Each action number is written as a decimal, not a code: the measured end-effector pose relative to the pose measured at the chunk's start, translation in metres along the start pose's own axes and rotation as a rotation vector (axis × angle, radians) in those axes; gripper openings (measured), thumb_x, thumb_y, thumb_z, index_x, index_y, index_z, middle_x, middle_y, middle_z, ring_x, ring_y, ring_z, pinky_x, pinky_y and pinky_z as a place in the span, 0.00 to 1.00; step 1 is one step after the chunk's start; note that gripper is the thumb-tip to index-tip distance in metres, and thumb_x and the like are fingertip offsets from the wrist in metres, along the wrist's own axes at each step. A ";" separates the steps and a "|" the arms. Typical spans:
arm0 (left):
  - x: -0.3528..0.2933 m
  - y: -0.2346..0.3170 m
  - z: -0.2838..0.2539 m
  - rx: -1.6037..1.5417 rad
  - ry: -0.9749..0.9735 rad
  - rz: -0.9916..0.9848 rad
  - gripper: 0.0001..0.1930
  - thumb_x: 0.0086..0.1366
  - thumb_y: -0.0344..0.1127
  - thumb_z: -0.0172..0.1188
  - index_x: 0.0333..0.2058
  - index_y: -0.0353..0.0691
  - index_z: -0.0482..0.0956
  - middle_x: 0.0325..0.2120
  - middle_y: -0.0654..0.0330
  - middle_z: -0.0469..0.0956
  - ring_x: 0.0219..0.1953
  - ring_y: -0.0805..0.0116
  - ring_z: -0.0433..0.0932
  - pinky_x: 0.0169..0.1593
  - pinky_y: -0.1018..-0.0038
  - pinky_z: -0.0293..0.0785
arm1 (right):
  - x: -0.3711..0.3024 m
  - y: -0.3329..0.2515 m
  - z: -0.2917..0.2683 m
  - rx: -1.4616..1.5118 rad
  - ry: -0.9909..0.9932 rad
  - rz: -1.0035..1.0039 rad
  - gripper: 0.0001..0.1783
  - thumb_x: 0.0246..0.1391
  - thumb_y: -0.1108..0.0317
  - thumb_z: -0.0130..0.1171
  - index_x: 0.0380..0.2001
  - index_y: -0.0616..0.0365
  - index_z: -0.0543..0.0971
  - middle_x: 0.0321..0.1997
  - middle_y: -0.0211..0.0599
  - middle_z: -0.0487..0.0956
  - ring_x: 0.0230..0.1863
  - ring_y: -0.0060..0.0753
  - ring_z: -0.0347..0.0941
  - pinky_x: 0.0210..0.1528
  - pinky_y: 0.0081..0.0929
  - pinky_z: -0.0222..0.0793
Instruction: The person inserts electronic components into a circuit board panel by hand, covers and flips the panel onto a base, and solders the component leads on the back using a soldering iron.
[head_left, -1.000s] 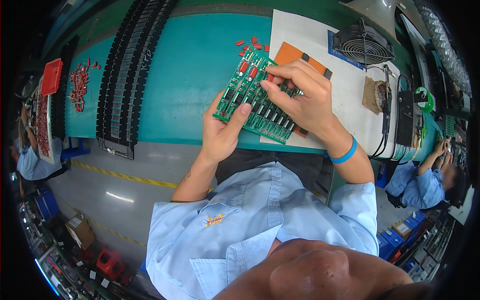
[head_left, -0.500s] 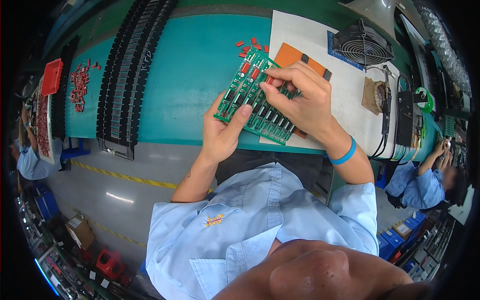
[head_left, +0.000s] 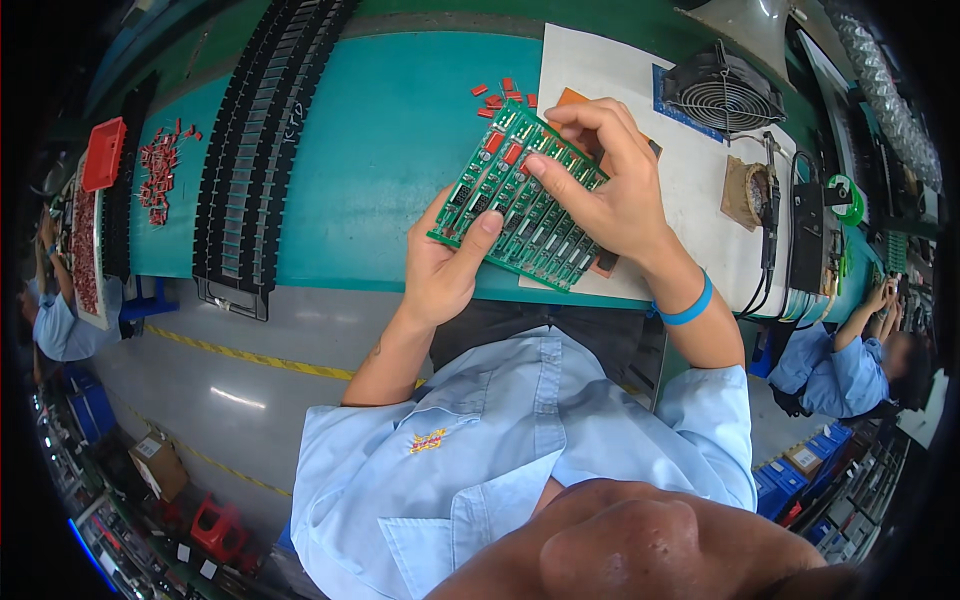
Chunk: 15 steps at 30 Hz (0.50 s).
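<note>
A green circuit board panel [head_left: 520, 215], made of several narrow strips with small parts on them, is held tilted above the table's front edge. My left hand [head_left: 445, 255] grips its lower left side, thumb on top and fingers beneath. Over the board's upper right is my right hand [head_left: 615, 190], with its fingers apart from the thumb and nothing visible between them. Its thumb tip rests at a red block-shaped component, mostly covered. Two more red components, one of them uncovered [head_left: 512, 154], sit in a row on the strips to the left.
Loose red components [head_left: 510, 97] lie just beyond the board, and another pile [head_left: 158, 170] is at the far left. A black roller conveyor [head_left: 250, 150] crosses the teal table [head_left: 390, 130]. An orange-brown panel [head_left: 570, 97] lies behind my right hand; a black fan [head_left: 725, 95] stands back right.
My right hand has opened from a pinch around a red component; that component now sits on the board under the thumb. My left hand and the board have barely moved.
</note>
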<state>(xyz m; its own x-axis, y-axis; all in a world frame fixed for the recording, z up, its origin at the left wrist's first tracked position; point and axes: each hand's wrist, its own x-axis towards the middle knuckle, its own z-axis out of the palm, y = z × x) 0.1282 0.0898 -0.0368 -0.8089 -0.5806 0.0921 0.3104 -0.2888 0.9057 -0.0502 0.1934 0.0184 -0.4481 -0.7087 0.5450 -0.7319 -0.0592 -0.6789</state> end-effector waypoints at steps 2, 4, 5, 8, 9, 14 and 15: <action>0.001 0.001 0.000 0.000 -0.007 -0.016 0.16 0.74 0.28 0.60 0.57 0.31 0.76 0.42 0.60 0.83 0.38 0.78 0.76 0.43 0.82 0.73 | -0.001 -0.002 0.002 0.086 0.017 0.081 0.17 0.52 0.74 0.73 0.47 0.62 0.83 0.39 0.34 0.81 0.38 0.27 0.74 0.39 0.20 0.71; 0.001 0.003 -0.001 0.000 -0.014 -0.031 0.16 0.74 0.28 0.60 0.57 0.31 0.76 0.42 0.60 0.83 0.38 0.78 0.76 0.44 0.81 0.73 | -0.003 -0.003 0.003 0.173 0.034 0.162 0.18 0.53 0.74 0.73 0.48 0.62 0.82 0.40 0.34 0.81 0.37 0.27 0.74 0.40 0.20 0.72; 0.001 0.003 -0.001 -0.001 -0.020 -0.032 0.16 0.74 0.28 0.60 0.57 0.31 0.76 0.42 0.60 0.83 0.38 0.78 0.76 0.44 0.81 0.73 | -0.003 -0.003 0.003 0.168 0.039 0.164 0.18 0.53 0.74 0.73 0.48 0.62 0.82 0.40 0.34 0.81 0.37 0.27 0.74 0.40 0.20 0.72; 0.001 0.000 -0.003 -0.031 -0.019 -0.024 0.16 0.75 0.28 0.59 0.58 0.31 0.75 0.43 0.58 0.83 0.39 0.77 0.77 0.46 0.80 0.74 | -0.001 -0.001 0.000 0.240 0.015 0.251 0.15 0.57 0.71 0.71 0.46 0.63 0.83 0.38 0.34 0.81 0.37 0.25 0.74 0.41 0.20 0.73; 0.002 -0.001 -0.003 -0.042 -0.020 -0.020 0.16 0.75 0.28 0.59 0.58 0.31 0.75 0.44 0.58 0.83 0.40 0.77 0.78 0.46 0.80 0.74 | 0.001 0.001 -0.001 0.262 0.007 0.279 0.14 0.58 0.70 0.70 0.46 0.63 0.83 0.38 0.33 0.81 0.37 0.25 0.74 0.41 0.19 0.73; 0.001 0.004 0.000 -0.179 0.098 -0.072 0.18 0.75 0.27 0.57 0.60 0.31 0.72 0.48 0.56 0.83 0.43 0.75 0.79 0.50 0.78 0.75 | 0.022 0.016 -0.030 0.017 -0.135 0.426 0.14 0.59 0.66 0.68 0.43 0.65 0.85 0.36 0.36 0.82 0.35 0.29 0.76 0.42 0.24 0.75; 0.001 0.005 -0.001 -0.180 0.090 -0.074 0.18 0.75 0.27 0.57 0.60 0.31 0.72 0.48 0.56 0.83 0.43 0.75 0.79 0.50 0.78 0.75 | 0.025 0.021 -0.030 0.013 -0.128 0.428 0.14 0.59 0.66 0.68 0.43 0.65 0.85 0.36 0.36 0.82 0.35 0.29 0.76 0.42 0.24 0.75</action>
<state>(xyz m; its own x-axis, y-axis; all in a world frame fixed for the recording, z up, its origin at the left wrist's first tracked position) 0.1293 0.0872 -0.0331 -0.7873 -0.6164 -0.0162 0.3427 -0.4592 0.8196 -0.0917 0.1956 0.0324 -0.6413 -0.7526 0.1492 -0.4876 0.2496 -0.8366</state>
